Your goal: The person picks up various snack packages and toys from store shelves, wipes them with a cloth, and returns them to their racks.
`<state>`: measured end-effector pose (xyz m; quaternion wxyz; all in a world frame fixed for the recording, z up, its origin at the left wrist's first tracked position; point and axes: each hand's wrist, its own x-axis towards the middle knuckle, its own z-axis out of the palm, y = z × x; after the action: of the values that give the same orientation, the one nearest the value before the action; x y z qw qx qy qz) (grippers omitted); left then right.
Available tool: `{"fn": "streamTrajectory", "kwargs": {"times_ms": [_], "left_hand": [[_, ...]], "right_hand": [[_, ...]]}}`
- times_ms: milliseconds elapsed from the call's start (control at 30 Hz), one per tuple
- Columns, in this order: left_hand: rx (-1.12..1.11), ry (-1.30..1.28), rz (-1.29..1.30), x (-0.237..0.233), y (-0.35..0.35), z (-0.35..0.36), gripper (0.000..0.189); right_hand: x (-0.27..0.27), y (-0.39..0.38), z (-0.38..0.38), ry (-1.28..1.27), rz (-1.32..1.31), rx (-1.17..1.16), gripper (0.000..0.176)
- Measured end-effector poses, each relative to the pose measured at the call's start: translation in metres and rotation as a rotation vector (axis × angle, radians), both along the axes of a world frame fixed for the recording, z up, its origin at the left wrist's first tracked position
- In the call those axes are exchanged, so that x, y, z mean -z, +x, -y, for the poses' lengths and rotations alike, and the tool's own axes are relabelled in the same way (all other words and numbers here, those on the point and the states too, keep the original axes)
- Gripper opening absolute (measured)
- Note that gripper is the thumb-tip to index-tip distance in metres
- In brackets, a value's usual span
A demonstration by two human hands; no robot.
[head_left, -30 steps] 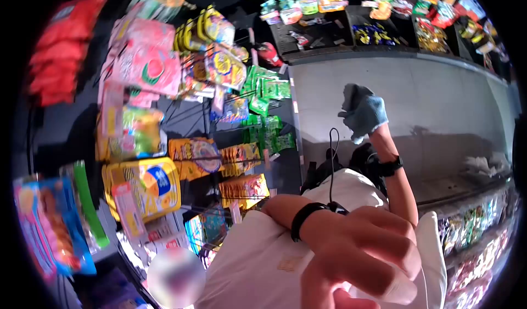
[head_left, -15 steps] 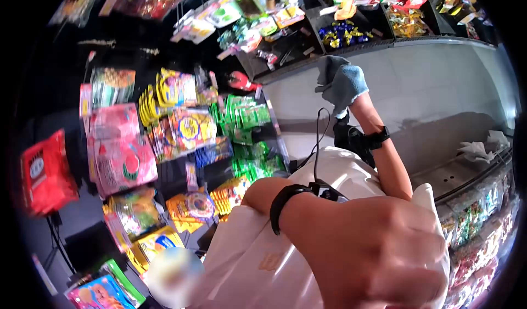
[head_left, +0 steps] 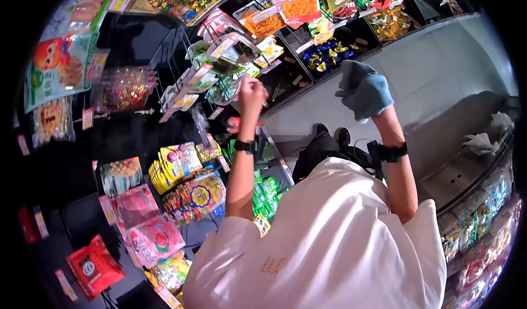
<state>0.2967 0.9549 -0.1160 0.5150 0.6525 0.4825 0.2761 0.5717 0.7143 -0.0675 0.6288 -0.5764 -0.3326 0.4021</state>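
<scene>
At the far left, a teal packet point(head_left: 63, 70) hangs in a black display, with a red packet point(head_left: 96, 268) well below it in the view. Pink packets point(head_left: 156, 240) bearing a watermelon picture come next, then a row of yellow packets point(head_left: 178, 163).

Beyond these, see-through hanging packets point(head_left: 222, 91) with greenish contents stand in close ranks, price tags at their front. The left hand point(head_left: 252, 94) is just beside their right edge and is clearly the nearer hand; the packets lie to its left and beyond it, their rows slanting across the line of the forearm. Its fingers are curled in together, but whether the grip pinches anything or touches a packet I cannot tell. Green packets point(head_left: 266, 194) hang nearer the body, partly behind that forearm.

To the right, a bin holds blue-wrapped sweets point(head_left: 332, 56). Near it, over the grey floor point(head_left: 299, 108), is the right hand point(head_left: 372, 96), covered by a cloth point(head_left: 355, 78), rag or glove, I cannot tell which. The cloth is grey-blue, darker towards the fingertips, soft and folded, running from the wrist forward and leftward. It hides that grip, so its state cannot be told.

At the far right, crumpled white paper point(head_left: 480, 144) lies by a rack of bagged goods point(head_left: 480, 221).
</scene>
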Motion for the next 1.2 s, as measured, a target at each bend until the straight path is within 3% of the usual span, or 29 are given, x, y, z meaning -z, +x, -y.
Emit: {"fn": "streamTrajectory", "kwargs": {"times_ms": [100, 167, 200, 233, 300, 333, 367, 433, 500, 567, 633, 700, 800, 867, 933, 1000, 1067, 1100, 1167, 1200], "left_hand": [[-0.208, -0.184, 0.163, 0.034, -0.012, -0.078, 0.039], [-0.294, -0.288, 0.143, 0.024, -0.008, -0.099, 0.055], [-0.258, -0.199, 0.153, 0.04, -0.012, -0.117, 0.065], [-0.296, -0.168, 0.175, 0.03, -0.003, -0.118, 0.058], [-0.082, 0.479, -0.164, 0.094, -0.025, -0.184, 0.046], [-0.183, 0.361, -0.247, 0.066, -0.013, -0.17, 0.041], [-0.191, 0.291, -0.096, 0.038, -0.003, -0.15, 0.039], [-0.275, 0.295, 0.043, 0.065, -0.01, -0.173, 0.035], [-0.164, 0.453, 0.105, 0.109, -0.026, -0.212, 0.039], [-0.069, 0.49, 0.159, 0.077, -0.014, -0.191, 0.058], [0.039, 0.404, 0.23, 0.064, -0.011, -0.189, 0.061], [-0.023, 0.292, 0.213, 0.067, -0.012, -0.19, 0.056], [-0.1, -0.025, 0.133, 0.105, -0.03, -0.211, 0.026], [-0.081, -0.126, 0.235, 0.12, -0.026, -0.215, 0.027], [-0.048, -0.22, 0.065, 0.064, -0.018, -0.17, 0.026], [0.025, -0.181, 0.271, 0.118, -0.016, -0.172, 0.027], [0.004, -0.114, 0.309, 0.128, -0.005, -0.159, 0.03], [-0.014, -0.243, 0.323, 0.152, -0.002, -0.165, 0.035], [-0.156, -0.337, 0.286, 0.146, 0.012, -0.151, 0.05], [-0.117, -0.211, 0.344, 0.156, 0.016, -0.149, 0.051]], "right_hand": [[-0.015, 0.01, -0.002, 0.009, 0.001, -0.009, 0.053], [-0.057, 0.001, 0.005, 0.174, -0.443, 0.051, 0.052], [-0.069, -0.005, 0.003, 0.279, -0.203, 0.062, 0.045], [-0.071, -0.004, 0.001, 0.24, -0.158, 0.072, 0.045], [-0.072, -0.008, -0.004, 0.19, -0.126, 0.095, 0.045], [-0.072, -0.011, -0.007, 0.181, -0.118, 0.101, 0.045], [-0.072, -0.011, -0.011, 0.175, -0.112, 0.105, 0.045], [-0.07, -0.017, -0.018, 0.162, -0.105, 0.113, 0.044], [-0.072, -0.025, -0.023, 0.16, -0.093, 0.124, 0.044], [-0.072, -0.025, -0.03, 0.158, -0.079, 0.134, 0.044], [-0.073, -0.027, -0.033, 0.16, -0.069, 0.142, 0.044], [-0.075, -0.026, -0.035, 0.16, -0.062, 0.146, 0.044], [-0.077, -0.024, -0.036, 0.155, -0.053, 0.156, 0.043], [-0.08, -0.021, -0.036, 0.151, -0.048, 0.164, 0.043], [-0.082, -0.018, -0.035, 0.149, -0.046, 0.169, 0.043], [-0.084, -0.017, -0.035, 0.144, -0.043, 0.173, 0.043], [-0.085, -0.017, -0.036, 0.138, -0.036, 0.179, 0.043], [-0.085, -0.018, -0.037, 0.136, -0.032, 0.182, 0.043], [-0.086, -0.02, -0.037, 0.129, -0.028, 0.187, 0.042], [-0.086, -0.019, -0.038, 0.125, -0.024, 0.187, 0.042]]}}
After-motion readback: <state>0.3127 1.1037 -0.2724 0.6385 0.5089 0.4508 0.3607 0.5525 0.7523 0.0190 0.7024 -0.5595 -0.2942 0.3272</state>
